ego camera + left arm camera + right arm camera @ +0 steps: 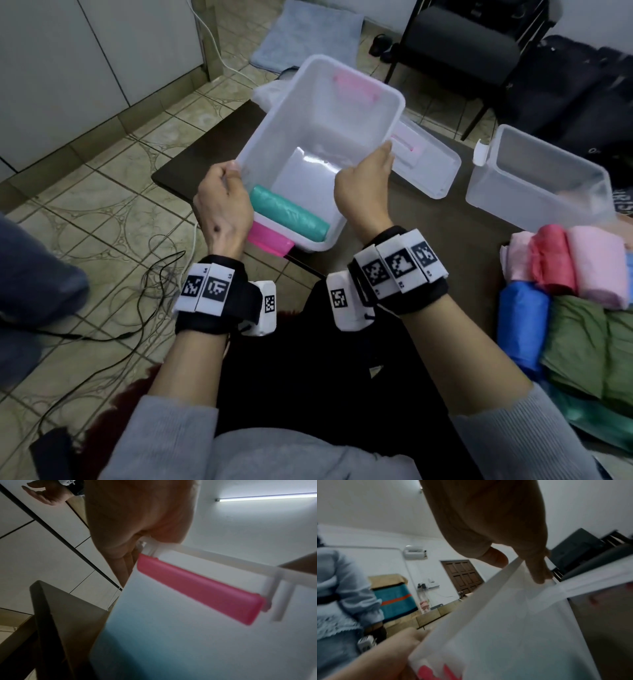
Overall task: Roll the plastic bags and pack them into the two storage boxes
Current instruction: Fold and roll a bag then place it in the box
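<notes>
A translucent storage box (346, 102) with a pink latch (269, 238) is tilted toward me above the dark table (442, 219). One rolled teal bag (291, 217) lies inside at its near end. My left hand (222, 202) grips the box's left rim and my right hand (364, 185) grips the right rim. The left wrist view shows the pink latch (197, 588) and the box wall (188, 642). In the right wrist view my fingers (537, 568) curl over the box rim (488, 592). A second empty box (544, 181) stands at the right.
Rolled pink, red, blue and green bags (568, 274) are piled at the right table edge. A box lid (424, 161) lies behind the held box. Cables (144, 274) run over the tiled floor at left. A dark chair (455, 44) stands behind the table.
</notes>
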Demonstrator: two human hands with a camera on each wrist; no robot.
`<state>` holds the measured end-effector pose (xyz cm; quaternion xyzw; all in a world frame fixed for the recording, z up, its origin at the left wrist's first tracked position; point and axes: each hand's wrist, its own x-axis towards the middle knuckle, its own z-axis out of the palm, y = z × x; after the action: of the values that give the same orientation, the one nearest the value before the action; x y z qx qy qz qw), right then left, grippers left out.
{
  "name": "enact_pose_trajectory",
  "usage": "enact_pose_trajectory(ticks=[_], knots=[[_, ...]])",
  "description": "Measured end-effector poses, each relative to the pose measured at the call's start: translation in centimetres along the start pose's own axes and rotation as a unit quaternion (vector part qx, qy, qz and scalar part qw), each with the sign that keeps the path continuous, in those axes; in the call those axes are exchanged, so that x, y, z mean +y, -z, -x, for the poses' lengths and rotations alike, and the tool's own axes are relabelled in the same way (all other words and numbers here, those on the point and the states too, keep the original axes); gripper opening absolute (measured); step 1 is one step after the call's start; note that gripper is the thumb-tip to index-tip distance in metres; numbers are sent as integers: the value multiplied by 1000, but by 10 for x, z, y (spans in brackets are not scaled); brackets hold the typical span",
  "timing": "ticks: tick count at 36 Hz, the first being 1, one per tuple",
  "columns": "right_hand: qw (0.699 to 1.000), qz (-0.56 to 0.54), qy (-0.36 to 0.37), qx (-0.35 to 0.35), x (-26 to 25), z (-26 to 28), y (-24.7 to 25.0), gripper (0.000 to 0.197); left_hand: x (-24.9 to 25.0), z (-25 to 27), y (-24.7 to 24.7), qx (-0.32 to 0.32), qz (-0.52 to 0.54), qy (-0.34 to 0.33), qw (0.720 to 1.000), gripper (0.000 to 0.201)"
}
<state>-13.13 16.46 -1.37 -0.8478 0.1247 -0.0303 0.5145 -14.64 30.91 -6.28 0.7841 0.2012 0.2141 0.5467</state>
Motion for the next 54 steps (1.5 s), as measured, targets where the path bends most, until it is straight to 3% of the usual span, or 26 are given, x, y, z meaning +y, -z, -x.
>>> enact_pose_trajectory(ticks=[6,15,23,25,29,34,38,44,49,54], knots=[[998,-30,-59,-15,3,-10,6,67,10,-12,-3,-22,-55,30,998,35],[997,-53,-45,-14,12,-23,11,47,20,-23,-6,-76,-110,70,989,39],[998,-52,-31,-35,16,-22,14,50,22,-23,-8,-71,-136,75,985,35],[997,-57,-25,-43,19,-22,15,47,24,-20,-12,-38,-146,46,988,38],[994,-86,-33,-59,25,-20,26,50,47,6,-24,15,-98,-132,986,39],[995,-56,-75,-38,39,-19,59,65,88,57,-56,-71,-17,-258,963,33],[997,-11,-74,10,55,-18,89,60,89,87,-89,-190,0,-256,948,30],[987,120,-97,40,94,-7,149,42,59,126,-133,-359,-119,-205,903,47],[947,263,-159,97,125,10,193,38,32,145,-163,-445,-236,-160,849,69],[882,363,-260,151,147,30,217,43,20,162,-176,-511,-323,-161,780,82]])
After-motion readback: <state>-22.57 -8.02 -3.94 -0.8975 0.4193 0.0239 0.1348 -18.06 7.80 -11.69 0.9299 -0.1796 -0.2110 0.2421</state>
